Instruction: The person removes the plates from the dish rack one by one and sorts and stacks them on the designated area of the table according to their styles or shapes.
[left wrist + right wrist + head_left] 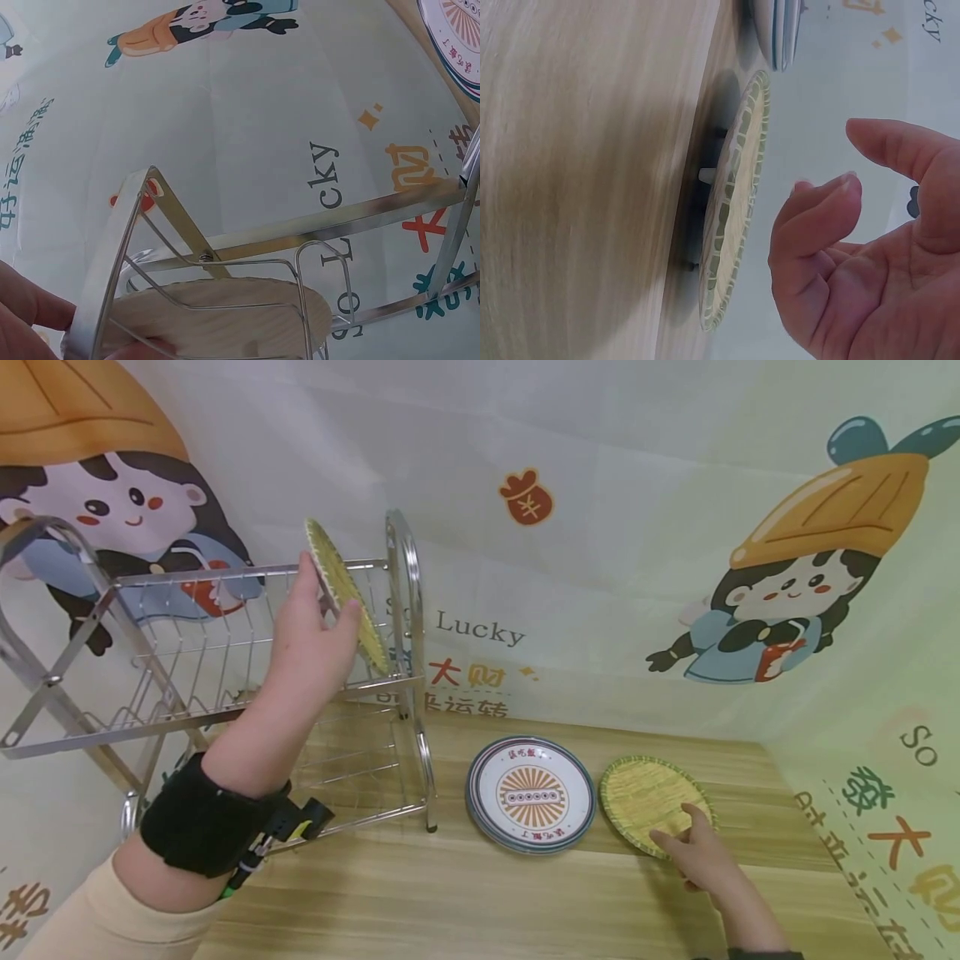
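Observation:
My left hand holds a round yellow trivet with a green stitched edge, tilted nearly upright at the right end of the metal dish rack's upper tier. In the left wrist view this trivet's pale wooden face shows behind the rack wires, fingers at its lower left. Over the near right edge of a matching trivet on the table hovers my right hand. The right wrist view shows that hand apart from the trivet, fingers loosely bent and nothing in them. Short feet show under that trivet.
Patterned plates, stacked on the wooden table, lie between the rack and the table trivet. A printed cloth hangs behind and along the right side. The rack's lower tier stands behind my left forearm.

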A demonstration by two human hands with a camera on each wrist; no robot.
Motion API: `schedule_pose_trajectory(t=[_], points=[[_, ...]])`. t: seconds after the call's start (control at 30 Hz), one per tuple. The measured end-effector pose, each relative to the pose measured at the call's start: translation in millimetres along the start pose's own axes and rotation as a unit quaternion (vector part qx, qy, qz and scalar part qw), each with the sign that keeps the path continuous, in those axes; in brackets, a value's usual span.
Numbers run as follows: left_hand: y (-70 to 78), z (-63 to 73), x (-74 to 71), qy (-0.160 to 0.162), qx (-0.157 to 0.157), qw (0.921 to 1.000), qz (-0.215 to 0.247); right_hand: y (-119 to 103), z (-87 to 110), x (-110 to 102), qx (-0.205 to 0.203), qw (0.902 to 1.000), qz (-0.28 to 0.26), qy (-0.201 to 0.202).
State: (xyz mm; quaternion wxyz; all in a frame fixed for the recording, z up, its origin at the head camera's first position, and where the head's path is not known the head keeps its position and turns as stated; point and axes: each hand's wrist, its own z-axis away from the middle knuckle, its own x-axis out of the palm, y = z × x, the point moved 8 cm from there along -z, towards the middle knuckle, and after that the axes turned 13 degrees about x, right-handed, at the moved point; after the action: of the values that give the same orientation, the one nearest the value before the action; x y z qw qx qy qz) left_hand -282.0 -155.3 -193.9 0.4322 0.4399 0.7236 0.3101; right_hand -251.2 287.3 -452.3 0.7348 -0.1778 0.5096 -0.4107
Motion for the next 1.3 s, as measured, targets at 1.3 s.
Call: schedule_pose_trajectory(t=[1.3], points=[[5.9, 1.0, 2.0, -0.001, -0.014, 0.9997, -0.018, -15, 3.6, 20, -0.033, 0.9991, 0.023, 0.017]])
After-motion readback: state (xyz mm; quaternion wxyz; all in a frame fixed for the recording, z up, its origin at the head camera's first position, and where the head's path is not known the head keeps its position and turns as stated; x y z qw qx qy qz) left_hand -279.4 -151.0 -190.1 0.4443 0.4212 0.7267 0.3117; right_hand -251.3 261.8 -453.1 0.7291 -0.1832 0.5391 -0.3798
